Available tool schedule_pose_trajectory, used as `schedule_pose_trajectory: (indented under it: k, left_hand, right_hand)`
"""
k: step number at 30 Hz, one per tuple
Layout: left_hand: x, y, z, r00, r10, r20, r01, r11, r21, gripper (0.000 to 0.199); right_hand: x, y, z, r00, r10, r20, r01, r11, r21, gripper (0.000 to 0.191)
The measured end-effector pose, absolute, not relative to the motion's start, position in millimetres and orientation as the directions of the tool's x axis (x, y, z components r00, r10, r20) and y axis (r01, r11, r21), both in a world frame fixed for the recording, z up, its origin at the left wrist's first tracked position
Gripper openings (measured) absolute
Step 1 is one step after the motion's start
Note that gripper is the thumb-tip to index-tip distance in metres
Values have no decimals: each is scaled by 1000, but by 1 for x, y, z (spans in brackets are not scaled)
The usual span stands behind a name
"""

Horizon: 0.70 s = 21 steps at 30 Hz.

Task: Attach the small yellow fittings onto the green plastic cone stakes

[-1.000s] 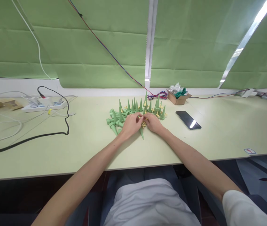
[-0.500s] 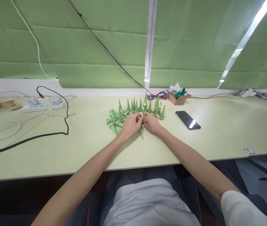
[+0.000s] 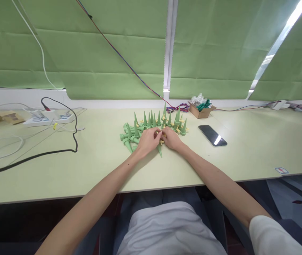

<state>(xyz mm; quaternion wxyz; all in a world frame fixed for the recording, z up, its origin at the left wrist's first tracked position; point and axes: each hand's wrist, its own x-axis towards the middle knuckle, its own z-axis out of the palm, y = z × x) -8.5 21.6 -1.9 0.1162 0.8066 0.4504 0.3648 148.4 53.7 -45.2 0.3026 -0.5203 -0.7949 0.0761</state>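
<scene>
My left hand (image 3: pixel 149 139) and my right hand (image 3: pixel 172 139) meet over the middle of a pile of green plastic watering spikes. Both are closed, thumbs and fingertips pinched together and nearly touching. Whatever small piece sits between the fingertips is hidden. From under the left fingers a green spike (image 3: pixel 160 151) points toward me; whether it is held or lies on the table I cannot tell. Several green spikes (image 3: pixel 136 129) lie loose to the left. Behind the hands, more spikes (image 3: pixel 159 119) stand point up, and spikes with small yellow valves (image 3: pixel 178 131) stand at the right.
A black phone (image 3: pixel 212 135) lies right of the pile. Behind it is a small cardboard box (image 3: pixel 201 112) with clear plastic and green material. Coiled red-blue wire (image 3: pixel 181 107) lies at the back. A white power strip (image 3: pixel 48 119) and a black cable (image 3: pixel 47 153) are on the left.
Almost nothing differs; both hands keep their place over the pile, with only a slight shift of the right fingers.
</scene>
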Motion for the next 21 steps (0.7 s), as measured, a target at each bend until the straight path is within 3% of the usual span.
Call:
schedule_pose_trajectory:
  k: [7,14,21]
  left_hand:
    - [-9,22,-2,323,814,483,649,-562,513,24]
    - [-10,24,-3,310,812,494,655,-559,508,20]
    - [-10,25,-3,325,819,472,658,-555,509,16]
  right_hand:
    - [149,53,-48,-223,850,477,712,476,-516,8]
    - [150,43,-33,-50,795,605,531,534,-658,12]
    - [147,39,-28,-20,802,598,412,551,-725,17]
